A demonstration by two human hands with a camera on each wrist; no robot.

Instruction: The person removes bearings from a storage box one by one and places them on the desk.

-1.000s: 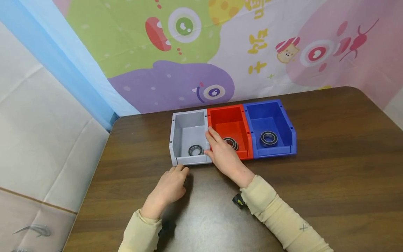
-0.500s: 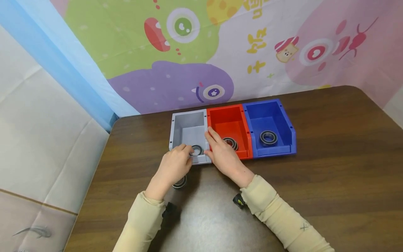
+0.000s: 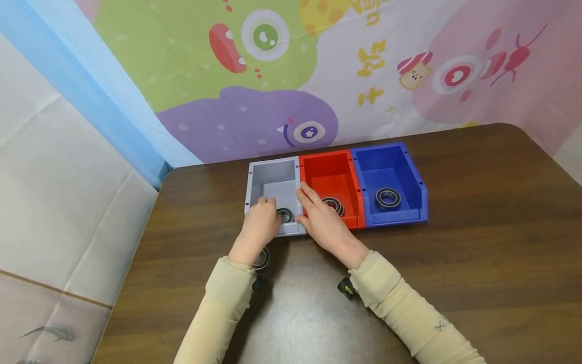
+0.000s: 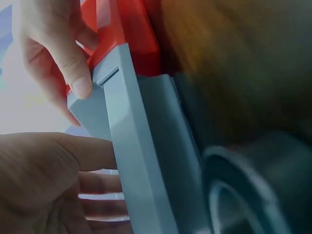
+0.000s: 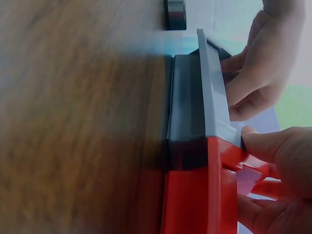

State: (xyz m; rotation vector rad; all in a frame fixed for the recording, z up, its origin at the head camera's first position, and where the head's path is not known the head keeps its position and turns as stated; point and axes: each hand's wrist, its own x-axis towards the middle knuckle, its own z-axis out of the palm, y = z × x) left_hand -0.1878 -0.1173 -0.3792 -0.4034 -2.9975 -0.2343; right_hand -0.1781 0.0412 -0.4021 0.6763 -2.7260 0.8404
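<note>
A dark ring bearing (image 3: 291,213) lies near the front lip inside the grey bin (image 3: 274,173); the left hand (image 3: 260,222) reaches over that lip, its fingers bent down into the bin just beside the ring, though whether they grip anything cannot be told; the right hand (image 3: 325,225) rests on the adjoining walls of the grey bin and the red bin (image 3: 326,166), thumb and fingers apart; a loose bearing (image 3: 266,262) sits on the brown table (image 3: 464,217) by the left wrist; another ring (image 3: 339,204) shows partly behind the right hand, and one more (image 3: 388,208) lies in the blue bin (image 3: 384,157).
</note>
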